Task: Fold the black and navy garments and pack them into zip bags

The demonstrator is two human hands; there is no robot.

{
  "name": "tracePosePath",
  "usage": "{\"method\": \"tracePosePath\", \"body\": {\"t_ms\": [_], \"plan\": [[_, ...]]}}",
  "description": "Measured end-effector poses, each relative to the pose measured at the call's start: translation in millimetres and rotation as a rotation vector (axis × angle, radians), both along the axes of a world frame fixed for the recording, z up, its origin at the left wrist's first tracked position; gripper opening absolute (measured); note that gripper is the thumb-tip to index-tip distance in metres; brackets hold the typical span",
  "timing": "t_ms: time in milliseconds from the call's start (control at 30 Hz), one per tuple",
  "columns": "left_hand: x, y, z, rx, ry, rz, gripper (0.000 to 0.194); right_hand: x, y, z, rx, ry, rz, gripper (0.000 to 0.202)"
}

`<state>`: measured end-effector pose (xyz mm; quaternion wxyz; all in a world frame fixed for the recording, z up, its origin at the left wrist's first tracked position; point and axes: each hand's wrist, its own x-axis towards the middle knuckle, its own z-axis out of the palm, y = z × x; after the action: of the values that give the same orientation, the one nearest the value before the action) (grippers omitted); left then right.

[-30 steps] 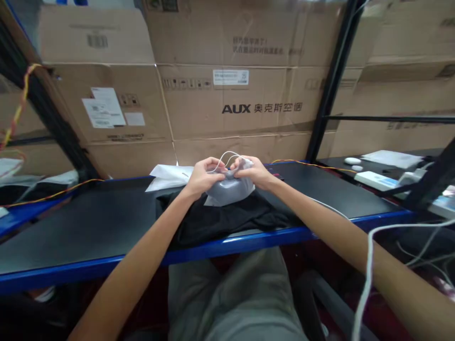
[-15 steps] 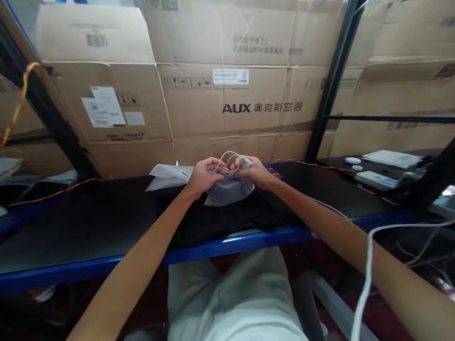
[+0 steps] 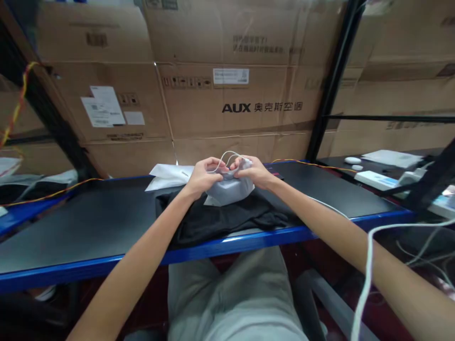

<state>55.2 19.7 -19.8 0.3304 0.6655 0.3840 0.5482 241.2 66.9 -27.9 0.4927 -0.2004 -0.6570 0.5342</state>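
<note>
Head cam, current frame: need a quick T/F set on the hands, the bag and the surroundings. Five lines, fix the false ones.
1. The left hand and right hand both grip a greyish translucent bag. True.
2. Nothing lies beside the left hand. False: folded white packaging lies on the table next to it.
3. Black cloth is spread on the table below the bag. True.
4. The table's front is trimmed in red. False: the front edge is blue.
5. The cardboard behind the table carries the lettering AUX. True.
</note>
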Motion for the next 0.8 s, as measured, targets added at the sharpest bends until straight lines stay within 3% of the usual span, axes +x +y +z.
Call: {"method": "tracePosePath", "body": {"t_ms": [800], "plan": [[-2.0, 2.4, -2.2, 0.023, 0.042, 0.039, 0.027, 1.1, 0.7, -0.7, -0.016, -0.020, -0.027, 0.032]]}}
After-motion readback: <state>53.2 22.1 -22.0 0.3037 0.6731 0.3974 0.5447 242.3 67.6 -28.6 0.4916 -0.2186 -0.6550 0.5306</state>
